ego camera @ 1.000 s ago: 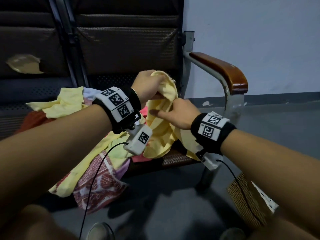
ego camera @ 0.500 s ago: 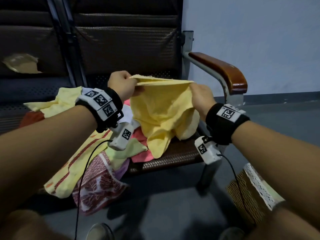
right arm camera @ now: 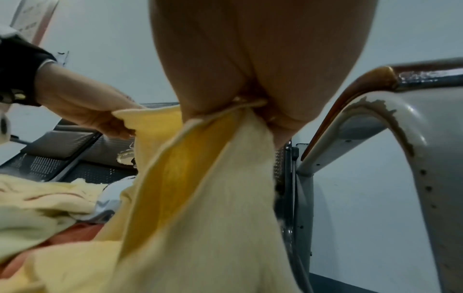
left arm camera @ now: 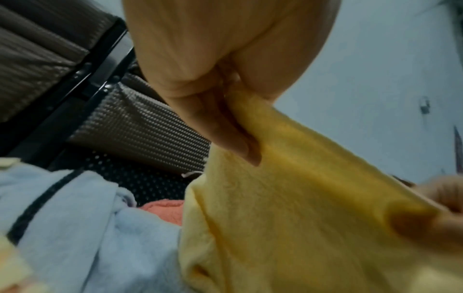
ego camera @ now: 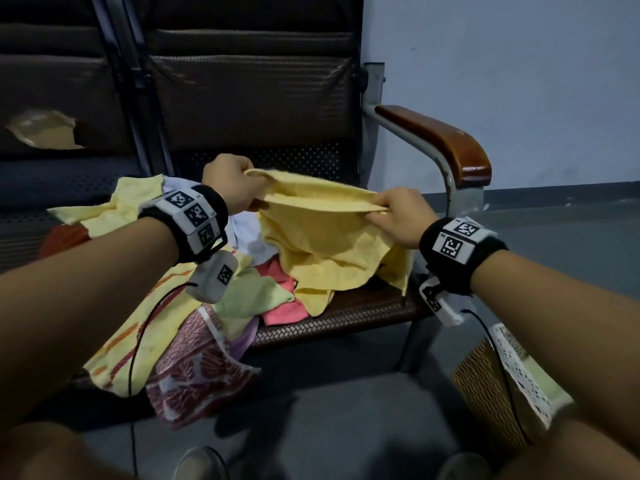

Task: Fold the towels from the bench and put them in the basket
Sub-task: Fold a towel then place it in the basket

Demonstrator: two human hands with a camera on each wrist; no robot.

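A yellow towel (ego camera: 325, 237) is stretched between my two hands above the bench seat (ego camera: 346, 313). My left hand (ego camera: 239, 188) pinches its upper left edge, my right hand (ego camera: 391, 216) pinches the upper right edge. The cloth sags below and its lower part rests on the seat and the pile. In the left wrist view my fingers (left arm camera: 225, 128) clamp the yellow towel (left arm camera: 300, 198). In the right wrist view the towel (right arm camera: 200, 198) hangs from my pinched right hand. A woven basket (ego camera: 491, 386) with a lace-edged liner stands on the floor at the lower right, partly behind my right forearm.
A heap of other towels (ego camera: 194, 306) covers the left of the bench: pale yellow, white, pink, light green, a red patterned one hanging off the front. A wooden-topped metal armrest (ego camera: 443, 140) rises at the right end. Grey floor (ego camera: 346, 410) lies in front.
The hands drew apart from a bunched grip to hold the towel's top edge stretched out. Since half a second ago both hands and the towel have dropped lower toward the seat.
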